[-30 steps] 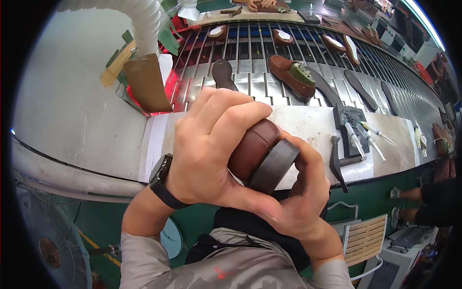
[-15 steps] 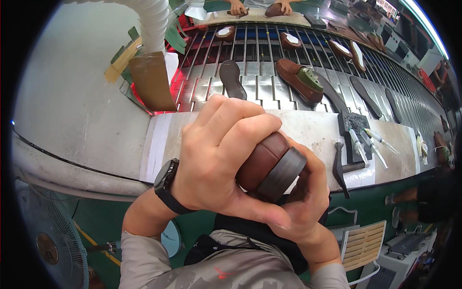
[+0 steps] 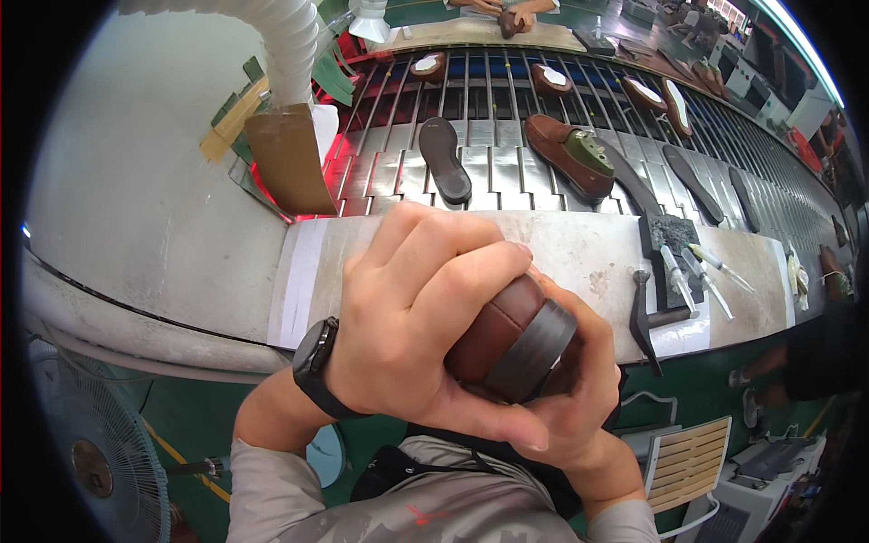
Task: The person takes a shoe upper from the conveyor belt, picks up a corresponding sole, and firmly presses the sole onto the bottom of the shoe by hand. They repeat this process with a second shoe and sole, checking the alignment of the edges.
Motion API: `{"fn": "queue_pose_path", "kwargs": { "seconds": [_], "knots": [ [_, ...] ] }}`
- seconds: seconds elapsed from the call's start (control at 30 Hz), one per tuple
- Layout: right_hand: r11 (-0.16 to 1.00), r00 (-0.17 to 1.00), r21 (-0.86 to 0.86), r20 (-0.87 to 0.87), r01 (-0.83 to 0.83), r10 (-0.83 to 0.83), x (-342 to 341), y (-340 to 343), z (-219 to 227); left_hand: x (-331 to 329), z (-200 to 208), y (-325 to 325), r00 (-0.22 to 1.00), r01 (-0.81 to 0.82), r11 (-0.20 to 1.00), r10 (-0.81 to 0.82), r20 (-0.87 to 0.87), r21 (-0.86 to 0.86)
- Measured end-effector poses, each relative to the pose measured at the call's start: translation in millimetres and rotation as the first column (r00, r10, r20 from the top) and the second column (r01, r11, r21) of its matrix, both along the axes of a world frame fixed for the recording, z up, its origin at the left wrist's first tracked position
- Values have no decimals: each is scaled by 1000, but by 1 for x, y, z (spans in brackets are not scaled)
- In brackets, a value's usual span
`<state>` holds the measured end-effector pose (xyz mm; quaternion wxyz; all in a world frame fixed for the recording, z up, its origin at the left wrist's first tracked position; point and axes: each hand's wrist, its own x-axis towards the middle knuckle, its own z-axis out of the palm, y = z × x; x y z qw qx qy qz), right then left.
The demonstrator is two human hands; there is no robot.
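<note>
Between my two hands is a brown leather shoe (image 3: pixel 496 337) with a dark sole (image 3: pixel 532 351), its heel end turned toward me. My left hand (image 3: pixel 412 308) wraps over the shoe's upper from the left, thumb running below the sole edge. Around the other side, my right hand (image 3: pixel 584 380) grips the shoe from the right and below, its fingers partly hidden by the shoe. The shoe is held above the near edge of the pale work table (image 3: pixel 579 249). Most of its far end is hidden behind my left fingers.
Beyond the table, a slatted metal conveyor carries a brown shoe with a green last (image 3: pixel 570 158), a loose dark sole (image 3: pixel 445 161) and several more parts. A hammer (image 3: pixel 643 317), a dark block (image 3: pixel 665 240) and syringes (image 3: pixel 706 282) lie right. A fan (image 3: pixel 90 452) stands left. A co-worker's hands (image 3: pixel 516 16) hold a shoe opposite.
My hands and the shoe sit slightly lower in the picture, with the grip kept. The loose sole on the conveyor shows more fully. The co-worker's hands have come together on one shoe.
</note>
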<state>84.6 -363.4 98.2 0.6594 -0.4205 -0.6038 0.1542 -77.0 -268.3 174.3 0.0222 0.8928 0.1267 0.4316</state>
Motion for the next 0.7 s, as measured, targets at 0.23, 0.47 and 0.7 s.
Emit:
{"fn": "queue_pose_path", "kwargs": {
  "seconds": [0.23, 0.47, 0.7],
  "knots": [
    [996, 996, 90, 85, 1, -9, -5, -10, -5, -8, 6, -35, 990, -110, 993, 105, -92, -49],
    [992, 977, 122, 213, -37, 11, -8, -23, -4, -20, 7, -70, 963, -226, 966, 201, -181, -129],
    [979, 948, 202, 314, -6, -59, -24, -35, -15, -40, -10, -94, 962, -266, 957, 254, -104, -116]
  ]
}}
